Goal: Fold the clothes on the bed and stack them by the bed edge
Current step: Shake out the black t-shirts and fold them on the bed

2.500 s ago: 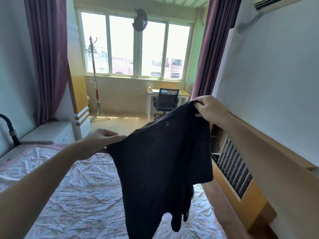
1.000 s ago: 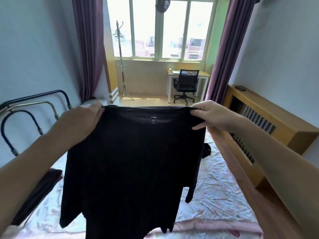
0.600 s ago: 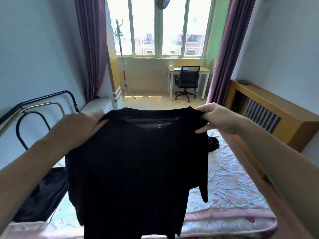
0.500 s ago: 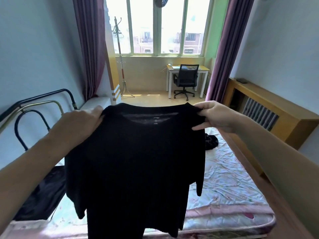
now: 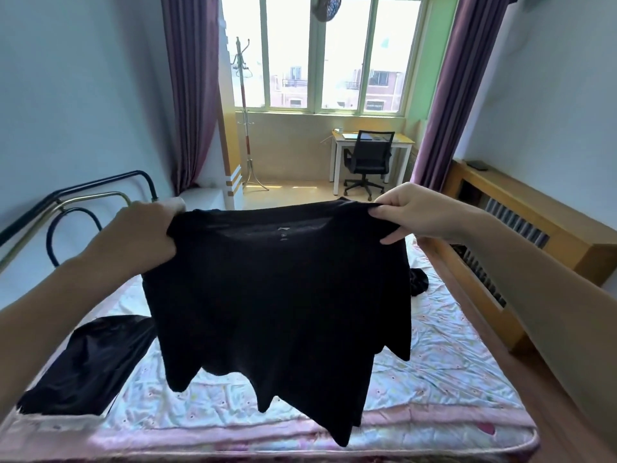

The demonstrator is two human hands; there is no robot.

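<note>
A: What are the hands doing?

B: Both grasp the shirt [image 5: 277,295] by its shoulders and hold it up, spread flat, over the bed [image 5: 450,372]. The left hand [image 5: 140,233], at about 9 o'clock of the shirt's top edge, has its fingers curled over the cloth. The right hand [image 5: 417,212], at about 2 o'clock, pinches the other shoulder between thumb and fingers.

A: How does the shirt hang?

B: It is black, with the neckline on top and a small pale mark just under it. The bottom edge is uneven and dips lowest toward 5 o'clock, reaching past the near bed edge in this view. Whether it touches the bedding I cannot tell.

A: Any other clothes?

B: A dark garment [image 5: 86,365] lies flat on the bed at 8 o'clock, near the corner. A small dark bundle [image 5: 419,282] sits on the sheet at 3 o'clock, partly hidden behind the shirt.

A: And the room?

B: A metal headboard [image 5: 83,195] stands at 10 o'clock. At 12 o'clock is a window [image 5: 320,51] with a desk [image 5: 404,142] and chair [image 5: 367,162] below it, a coat stand [image 5: 245,105] to their left, and purple curtains [image 5: 192,88] on both sides. A wooden cabinet [image 5: 534,222] runs along the wall at 3 o'clock.
</note>
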